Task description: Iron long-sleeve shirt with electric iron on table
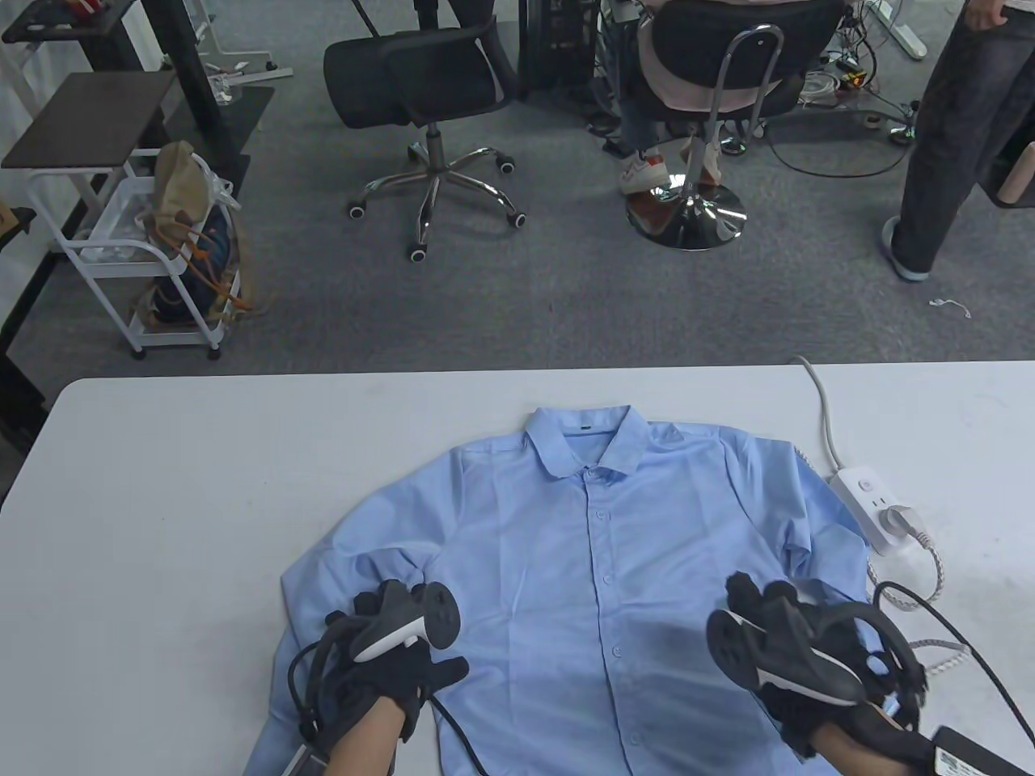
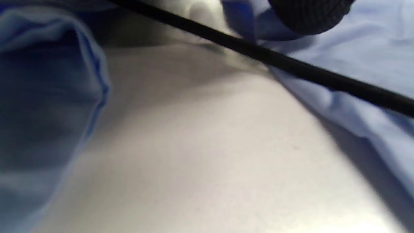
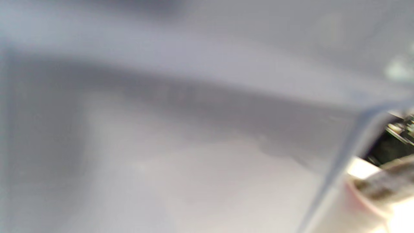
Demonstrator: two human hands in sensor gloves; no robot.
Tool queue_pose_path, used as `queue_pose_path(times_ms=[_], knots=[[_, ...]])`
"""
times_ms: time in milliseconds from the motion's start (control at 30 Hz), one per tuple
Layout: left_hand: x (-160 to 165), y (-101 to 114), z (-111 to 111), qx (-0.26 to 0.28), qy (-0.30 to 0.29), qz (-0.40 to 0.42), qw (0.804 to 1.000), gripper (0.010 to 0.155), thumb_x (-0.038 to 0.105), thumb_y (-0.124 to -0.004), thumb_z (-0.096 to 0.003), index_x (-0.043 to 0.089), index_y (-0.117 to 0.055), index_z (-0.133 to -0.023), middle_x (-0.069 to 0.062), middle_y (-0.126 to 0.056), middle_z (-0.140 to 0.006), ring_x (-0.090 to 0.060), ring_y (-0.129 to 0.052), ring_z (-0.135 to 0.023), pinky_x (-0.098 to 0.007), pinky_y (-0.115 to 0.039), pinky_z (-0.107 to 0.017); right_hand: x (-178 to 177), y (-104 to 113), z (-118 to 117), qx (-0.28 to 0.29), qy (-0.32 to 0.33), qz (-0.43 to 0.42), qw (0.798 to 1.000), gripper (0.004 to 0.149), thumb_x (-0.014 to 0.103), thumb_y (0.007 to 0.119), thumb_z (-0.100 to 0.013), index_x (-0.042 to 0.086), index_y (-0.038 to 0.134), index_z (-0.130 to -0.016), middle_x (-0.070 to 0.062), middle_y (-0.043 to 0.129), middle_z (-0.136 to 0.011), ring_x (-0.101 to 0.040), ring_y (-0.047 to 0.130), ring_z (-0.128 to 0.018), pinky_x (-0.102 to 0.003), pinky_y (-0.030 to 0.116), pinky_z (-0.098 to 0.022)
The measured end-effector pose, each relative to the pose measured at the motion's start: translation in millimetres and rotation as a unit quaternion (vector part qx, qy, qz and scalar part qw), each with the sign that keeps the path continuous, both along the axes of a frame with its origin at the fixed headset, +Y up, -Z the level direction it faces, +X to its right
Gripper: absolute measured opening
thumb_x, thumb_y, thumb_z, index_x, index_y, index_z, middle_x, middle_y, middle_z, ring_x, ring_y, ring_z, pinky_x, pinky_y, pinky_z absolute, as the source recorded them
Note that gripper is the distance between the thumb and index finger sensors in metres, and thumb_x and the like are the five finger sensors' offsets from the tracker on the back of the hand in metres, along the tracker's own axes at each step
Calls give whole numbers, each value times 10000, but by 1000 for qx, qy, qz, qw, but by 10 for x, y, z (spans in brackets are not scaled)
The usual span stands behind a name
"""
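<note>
Our left hand [image 1: 380, 655] and right hand [image 1: 800, 655] rest on the shirt [image 1: 590, 550], which lies flat between them. We cannot tell how their fingers lie. Our hands could bunch up the cloth and make new wrinkles.

A white power strip [image 1: 875, 499] lies on the table [image 1: 202, 485] (one plug in it); beyond, an empty office chair [image 1: 420, 89] and a white cart [image 1: 137, 242]
</note>
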State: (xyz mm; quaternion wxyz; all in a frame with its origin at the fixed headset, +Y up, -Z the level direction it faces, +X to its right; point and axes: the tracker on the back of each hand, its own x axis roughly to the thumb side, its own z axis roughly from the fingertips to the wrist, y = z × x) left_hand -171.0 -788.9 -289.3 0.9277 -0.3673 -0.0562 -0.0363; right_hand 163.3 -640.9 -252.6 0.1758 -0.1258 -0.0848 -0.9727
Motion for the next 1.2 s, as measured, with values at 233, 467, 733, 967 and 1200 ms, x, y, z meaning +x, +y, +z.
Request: queue_pose_path(times_ms=[233,467,733,967,1200], knots=[[-9,-23,-4,-6,0,-5,1000,1074,689,-599,-506,52,-34,-1161,-387,-41,-1154,-667,-197,-1079,-854,-213,-631,-1224,-51,-596,-9,111,-70,991,686,414,702,-593,115,409,-1136,-203,707,-872,-246,949,-442,-567,789,-521],[-36,-34,-9,-12,4,3,1000,1095,708,-604,-487,49,-44,-1159,-376,-33,-1152,-660,-181,-1074,-854,-212,-631,-1850,-653,-642,-74,209,-121,968,730,429,704,-592,132,314,-1133,-168,658,-920,-244,932,-508,-561,762,-576],[-31,-26,-6,-15,5,1,1000,1095,702,-606,-476,49,-45,-1151,-377,-28,-1145,-662,-177,-1067,-855,-214,-629,-1995,-940,-770,-40,188,-28,981,678,440,710,-590,186,412,-1144,-153,674,-943,-229,923,-526,-560,745,-609],[-34,-29,-7,-18,6,5,1000,1102,699,-607,-466,44,-35,-1144,-380,-16,-1133,-669,-145,-1056,-857,-215,-626,-1665,-1003,-1313,23,99,9,995,684,429,705,-585,147,434,-1146,-181,703,-943,-232,943,-504,-572,765,-576],[-20,-25,-10,-19,6,2,1000,1120,703,-609,-454,29,-34,-1139,-390,-17,-1128,-680,-153,-1048,-858,-214,-623,-1472,-1031,-1637,41,21,17,999,679,420,706,-587,117,460,-1142,-202,726,-929,-226,952,-476,-575,784,-551]])
